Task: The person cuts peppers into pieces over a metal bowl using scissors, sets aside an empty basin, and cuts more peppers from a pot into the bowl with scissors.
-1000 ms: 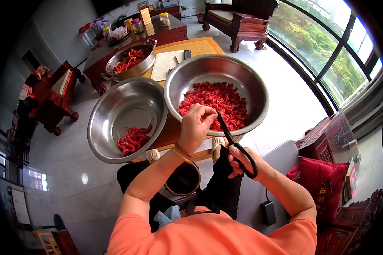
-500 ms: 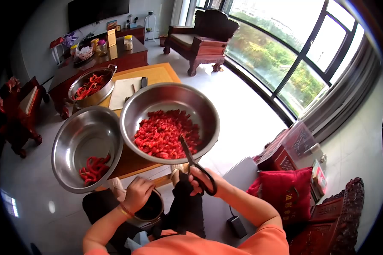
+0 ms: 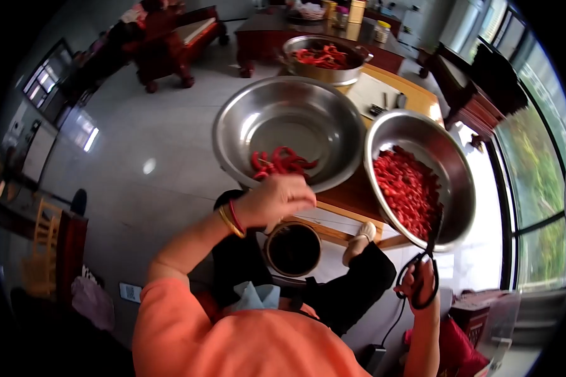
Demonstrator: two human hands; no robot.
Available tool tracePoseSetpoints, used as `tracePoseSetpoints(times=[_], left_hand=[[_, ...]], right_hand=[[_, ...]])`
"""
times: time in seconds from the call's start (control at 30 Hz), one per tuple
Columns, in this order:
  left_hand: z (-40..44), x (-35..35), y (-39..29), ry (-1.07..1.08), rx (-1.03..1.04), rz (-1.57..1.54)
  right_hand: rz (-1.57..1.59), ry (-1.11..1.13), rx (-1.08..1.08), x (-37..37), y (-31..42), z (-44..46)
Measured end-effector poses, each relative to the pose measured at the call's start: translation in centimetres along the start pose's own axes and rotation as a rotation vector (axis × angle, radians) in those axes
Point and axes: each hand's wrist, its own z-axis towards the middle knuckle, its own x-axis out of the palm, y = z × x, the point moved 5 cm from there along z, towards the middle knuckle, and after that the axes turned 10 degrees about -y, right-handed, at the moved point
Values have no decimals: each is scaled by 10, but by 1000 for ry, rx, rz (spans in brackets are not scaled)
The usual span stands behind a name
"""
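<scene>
My right hand grips black-handled scissors, with the blades at the near rim of a steel basin of chopped red chili peppers. My left hand is beside the near rim of another steel basin. Its thumb hangs apart from the bent fingers, and nothing shows between them. Several whole red chilies lie in that basin, partly behind the hand. Below it, between my legs, stands a round bin with a dark inside.
A steel pot of red chilies stands farther back on the wooden table, near a light board with dark objects on it. Jars sit on a dark table behind. A phone-like object with a code lies at lower left.
My view has turned left, so the basins appear farther right. My left hand has gone from above the bin to the rim of the whole-chili basin. My right hand still holds the scissors.
</scene>
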Motion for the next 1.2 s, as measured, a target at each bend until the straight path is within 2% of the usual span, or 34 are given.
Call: tracePoseSetpoints(times=[0.07,0.13,0.23,0.33,0.4,0.53,0.57,0.67,0.7,0.73,0.8,0.9,1.0,1.2], left_hand=[[13,-40,3,-93,4,104],[24,-65,30,-68,-208,138],[40,-79,87,62,-381,369],[44,-58,128,364,-508,787],[50,-44,139,448,-590,916],[59,-21,168,316,-558,960],[61,-18,174,328,-591,890],[81,-29,157,-24,-316,661],[87,-35,139,-95,-362,540],[90,-40,132,-184,-323,520],[97,-40,124,-220,-403,162],[104,-23,95,-195,-391,-202],[106,15,51,-47,-452,-422],[108,102,-20,297,-421,-634]], right_hand=[[43,37,-35,4,3,-2],[42,36,-46,9,6,-4],[26,36,-81,16,12,-6],[45,57,-93,15,12,-10],[44,47,-86,15,13,-12],[40,34,-78,9,13,-13],[41,32,-77,8,13,-13],[41,20,-66,3,11,-14],[48,28,-65,3,11,-15],[50,31,-51,2,9,-14],[31,66,-88,5,10,-13],[9,87,-98,8,11,-9],[-140,72,-78,12,15,-6],[-573,34,-154,18,20,-3]])
